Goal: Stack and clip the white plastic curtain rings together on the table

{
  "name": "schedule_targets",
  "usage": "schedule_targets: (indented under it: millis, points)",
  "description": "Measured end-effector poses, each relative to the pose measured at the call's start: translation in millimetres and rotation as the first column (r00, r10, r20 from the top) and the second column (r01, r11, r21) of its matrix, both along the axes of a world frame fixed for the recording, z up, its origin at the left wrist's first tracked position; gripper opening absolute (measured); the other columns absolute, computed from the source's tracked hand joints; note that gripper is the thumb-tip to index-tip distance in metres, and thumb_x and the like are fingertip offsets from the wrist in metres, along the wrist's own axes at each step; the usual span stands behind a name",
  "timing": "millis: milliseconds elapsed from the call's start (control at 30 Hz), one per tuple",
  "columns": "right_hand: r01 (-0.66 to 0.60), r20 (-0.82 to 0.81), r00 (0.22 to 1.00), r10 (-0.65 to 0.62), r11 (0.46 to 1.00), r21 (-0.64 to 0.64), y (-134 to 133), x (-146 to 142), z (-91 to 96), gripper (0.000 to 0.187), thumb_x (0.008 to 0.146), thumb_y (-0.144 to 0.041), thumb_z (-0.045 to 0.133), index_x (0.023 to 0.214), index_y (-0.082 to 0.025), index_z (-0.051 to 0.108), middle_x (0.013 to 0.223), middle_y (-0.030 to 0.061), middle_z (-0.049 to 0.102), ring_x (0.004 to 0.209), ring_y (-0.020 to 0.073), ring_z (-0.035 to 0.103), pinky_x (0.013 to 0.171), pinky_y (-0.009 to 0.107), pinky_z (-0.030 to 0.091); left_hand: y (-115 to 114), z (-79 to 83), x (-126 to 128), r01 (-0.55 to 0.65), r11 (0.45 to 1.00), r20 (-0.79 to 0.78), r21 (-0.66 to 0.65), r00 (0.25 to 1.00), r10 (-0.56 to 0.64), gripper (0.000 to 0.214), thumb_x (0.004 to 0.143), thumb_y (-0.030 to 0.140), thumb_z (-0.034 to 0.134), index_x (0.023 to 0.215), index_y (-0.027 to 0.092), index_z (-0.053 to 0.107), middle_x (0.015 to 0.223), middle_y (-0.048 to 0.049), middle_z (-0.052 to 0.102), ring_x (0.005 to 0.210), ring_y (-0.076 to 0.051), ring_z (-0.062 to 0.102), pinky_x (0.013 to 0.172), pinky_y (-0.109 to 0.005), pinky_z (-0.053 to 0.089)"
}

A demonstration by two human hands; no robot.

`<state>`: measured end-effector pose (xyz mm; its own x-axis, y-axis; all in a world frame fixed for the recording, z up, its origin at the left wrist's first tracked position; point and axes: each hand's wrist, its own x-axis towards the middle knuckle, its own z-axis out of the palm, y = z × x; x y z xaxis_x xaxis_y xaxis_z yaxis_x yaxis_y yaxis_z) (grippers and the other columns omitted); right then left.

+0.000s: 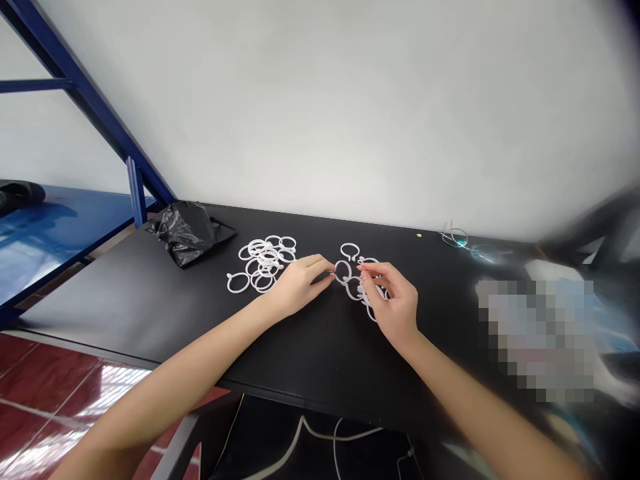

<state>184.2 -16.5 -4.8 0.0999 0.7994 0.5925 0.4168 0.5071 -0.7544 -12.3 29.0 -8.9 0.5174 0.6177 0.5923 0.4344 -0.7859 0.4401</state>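
On a black table (pixel 150 293), my left hand (pixel 300 283) pinches a white plastic ring (pixel 343 271) at its left side. My right hand (pixel 395 300) has its fingers curled over a chain of linked white rings (pixel 361 291), pinching near the same ring. A single white ring (pixel 349 251) lies just behind them. A loose pile of white rings (pixel 263 261) lies to the left of my left hand.
A crumpled black plastic bag (pixel 187 231) sits at the table's back left. A pair of glasses (pixel 463 241) lies at the back right near the white wall. A blue metal frame and shelf (pixel 75 220) stand to the left. Cables hang under the table's front edge.
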Motion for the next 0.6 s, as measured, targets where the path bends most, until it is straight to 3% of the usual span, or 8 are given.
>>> schedule_targets:
  millis: [100, 233, 367, 500, 600]
  points:
    - [-0.044, 0.081, 0.996, 0.039, 0.997, 0.060, 0.8, -0.3, -1.3, 0.017, 0.088, -0.017, 0.063, 0.102, -0.023, 0.070, 0.095, 0.0058, 0.071, 0.079, 0.0183, 0.068, 0.066, 0.033, 0.062, -3.1, 3.1, 1.7, 0.013, 0.996, 0.086, 0.092, 0.996, -0.021, 0.009, 0.093, 0.016, 0.057, 0.100, 0.016, 0.062, 0.091, -0.0064, 0.067, 0.082, -0.015, 0.065, 0.074, -0.028, 0.054]
    - [-0.133, 0.254, 0.963, 0.088, 0.977, 0.167, 1.0, -2.0, -4.3, 0.035, 0.085, -0.014, 0.066, 0.119, -0.025, 0.067, 0.123, 0.0106, 0.067, 0.090, 0.0215, 0.070, 0.069, 0.034, 0.063, -7.5, 6.7, 5.1, 0.019, 0.976, 0.177, 0.216, 0.982, -0.058, 0.015, 0.091, 0.012, 0.059, 0.106, 0.017, 0.061, 0.097, -0.0081, 0.069, 0.087, -0.015, 0.067, 0.078, -0.028, 0.057]
    - [-0.232, 0.211, 0.957, 0.197, 0.961, 0.154, -1.6, -5.2, -3.9, 0.035, 0.087, -0.011, 0.064, 0.119, -0.025, 0.067, 0.115, 0.0098, 0.070, 0.072, 0.0155, 0.069, 0.054, 0.028, 0.060, -13.5, 8.6, 8.7, 0.080, 0.961, 0.202, 0.263, 0.970, -0.136, 0.021, 0.090, 0.011, 0.061, 0.110, 0.018, 0.059, 0.097, -0.0071, 0.070, 0.087, -0.014, 0.068, 0.077, -0.026, 0.059]
    - [-0.215, 0.066, 0.976, 0.209, 0.972, 0.091, -4.9, -7.2, -1.0, 0.020, 0.087, -0.012, 0.064, 0.102, -0.024, 0.072, 0.095, 0.0052, 0.072, 0.076, 0.0166, 0.070, 0.061, 0.029, 0.063, -21.0, 11.0, 10.6, 0.088, 0.973, 0.236, 0.213, 0.962, -0.138, 0.024, 0.090, 0.014, 0.064, 0.112, 0.019, 0.057, 0.099, -0.0064, 0.069, 0.090, -0.015, 0.068, 0.080, -0.028, 0.059]
    - [-0.199, -0.068, 0.978, 0.199, 0.980, 0.016, -7.0, -7.9, -0.8, 0.016, 0.087, -0.017, 0.066, 0.099, -0.025, 0.072, 0.090, 0.0032, 0.071, 0.080, 0.0179, 0.071, 0.068, 0.032, 0.065, -24.1, 13.4, 10.5, 0.087, 0.995, 0.225, 0.043, 0.970, -0.095, 0.036, 0.086, 0.024, 0.069, 0.119, 0.020, 0.054, 0.117, -0.0123, 0.062, 0.111, -0.022, 0.062, 0.095, -0.040, 0.055]
